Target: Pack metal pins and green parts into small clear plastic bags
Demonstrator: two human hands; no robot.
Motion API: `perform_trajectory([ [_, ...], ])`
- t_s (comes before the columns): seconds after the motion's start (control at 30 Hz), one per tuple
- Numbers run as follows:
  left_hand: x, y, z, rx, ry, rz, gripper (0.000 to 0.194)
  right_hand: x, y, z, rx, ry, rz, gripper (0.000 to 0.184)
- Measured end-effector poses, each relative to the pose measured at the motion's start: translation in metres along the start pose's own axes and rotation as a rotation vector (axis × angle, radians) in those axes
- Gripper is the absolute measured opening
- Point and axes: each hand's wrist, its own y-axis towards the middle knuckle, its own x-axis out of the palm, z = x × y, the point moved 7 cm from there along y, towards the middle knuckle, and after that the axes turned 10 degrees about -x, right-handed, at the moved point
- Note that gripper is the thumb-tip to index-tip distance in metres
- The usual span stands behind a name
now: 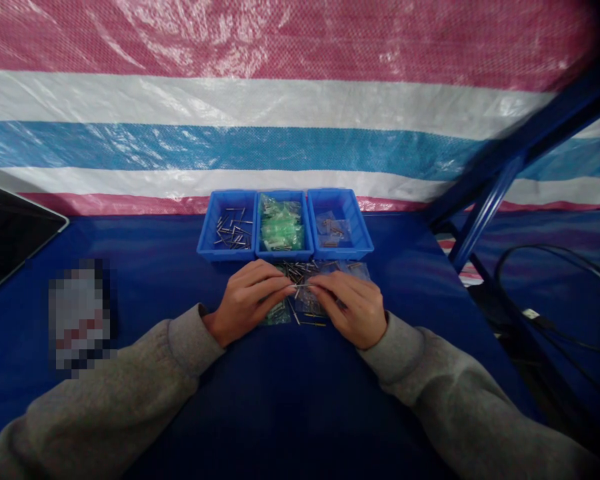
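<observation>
My left hand (253,293) and my right hand (353,303) meet over the table, fingertips pinching opposite ends of a thin silvery rivet (302,285) held level. Below and behind it lies a loose heap of rivets (295,270), with small clear bags (357,269) and a green-tinted bag (279,315) around them. A few longer pins, some yellowish, lie between my hands. Just beyond stand three blue bins in a row. The left bin (227,255) holds loose rivets, the middle bin (284,255) green bags, and the right bin (344,253) small clear bags with brownish pieces.
The blue tabletop (290,413) stretches around my arms. A pixelated object (80,317) lies at left, near a dark screen-like panel (10,233). On the right rise blue metal bars (490,207), with black cables (545,320) beside them. A striped tarp (280,147) hangs behind.
</observation>
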Motion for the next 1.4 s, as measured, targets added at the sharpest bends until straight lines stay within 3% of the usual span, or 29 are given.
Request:
perform_trajectory([
  [1.03,-0.0021,-0.0002,0.0002,-0.047,-0.02,-0.001,0.015,0.0024,-0.0003,-0.0011,-0.012,-0.024,-0.012,0.013],
  [1.4,0.0002,0.0002,-0.0011,-0.053,-0.007,-0.03,0.008,0.0007,-0.0006,-0.0013,-0.002,-0.034,0.002,0.015],
])
